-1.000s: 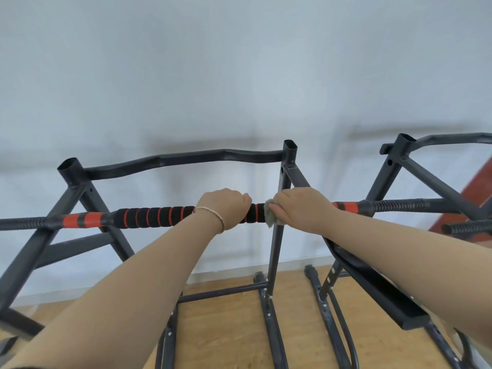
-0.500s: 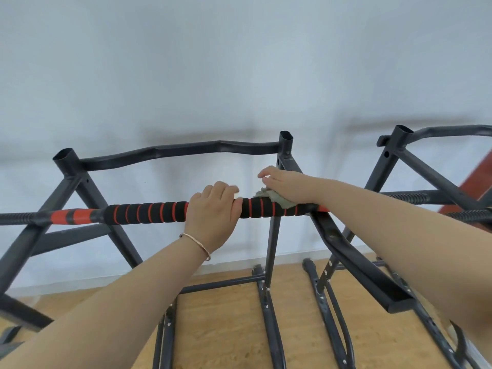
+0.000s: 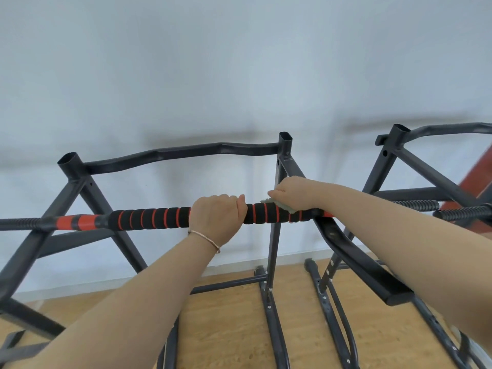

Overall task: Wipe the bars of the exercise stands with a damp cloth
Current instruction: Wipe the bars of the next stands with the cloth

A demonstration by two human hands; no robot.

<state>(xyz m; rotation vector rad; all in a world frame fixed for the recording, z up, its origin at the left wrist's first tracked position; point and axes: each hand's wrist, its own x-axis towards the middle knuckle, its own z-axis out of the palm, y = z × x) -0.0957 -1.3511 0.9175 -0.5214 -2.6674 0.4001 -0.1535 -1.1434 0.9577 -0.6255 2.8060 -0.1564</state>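
A horizontal bar (image 3: pixel 151 218) with black foam and orange rings runs across the near side of a dark metal exercise stand (image 3: pixel 181 153). My left hand (image 3: pixel 217 217) is wrapped around the foam at mid-bar. My right hand (image 3: pixel 294 194) lies just to its right, pressing a small grey-green cloth (image 3: pixel 283 206) onto the top of the foam. Only the cloth's edges show under the fingers. The two hands are a short gap apart.
A second dark stand (image 3: pixel 399 145) is at the right, with threaded bars (image 3: pixel 415 205) jutting toward me. A flat black arm (image 3: pixel 372 272) slopes down under my right forearm. A white wall is behind, a wooden floor (image 3: pixel 234 328) below, and something red (image 3: pixel 479 177) at the right edge.
My right hand with the cloth has lifted from a full grip to lie on top of the bar. My left hand has turned over the foam. The view has shifted slightly.
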